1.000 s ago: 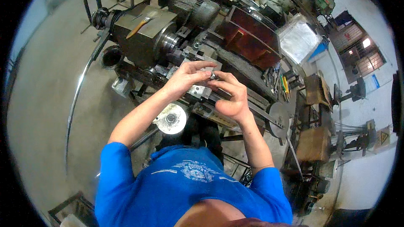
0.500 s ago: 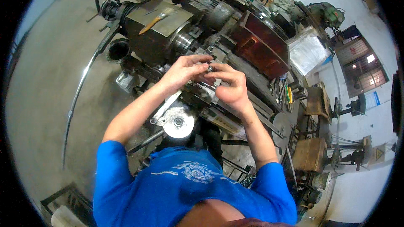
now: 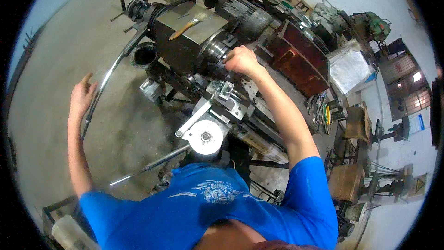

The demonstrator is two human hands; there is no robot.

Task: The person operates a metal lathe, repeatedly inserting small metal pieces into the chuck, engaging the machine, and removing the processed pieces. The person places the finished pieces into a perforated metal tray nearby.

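Note:
My right hand [image 3: 241, 60] is at the front of the shiny round spindle nose [image 3: 215, 51] of a metal-turning lathe. Its fingers are curled together, and whatever they hold is hidden. Out to the left, my left hand [image 3: 83, 95] hangs with fingers stretched out and nothing in them. It is close beside a long bent steel lever [image 3: 105, 81], and I cannot tell whether they touch. Between the arms sit the lathe's tool slide [image 3: 227, 102] and a pale round disc [image 3: 206, 137] with a hub.
A wooden-handled brush [image 3: 189, 25] lies on the headstock cover [image 3: 171, 18]. Beyond the bed stands a rusty red metal box [image 3: 298, 60], with hand tools [image 3: 319, 109] near it. A steel bar [image 3: 148, 165] sticks out left at waist height. A silvery sheet-covered item [image 3: 349, 67] is farther right.
My hands, together over the tool slide before, have parted. The left swung out left towards the long lever; the right moved up to the spindle nose. The view has shifted slightly.

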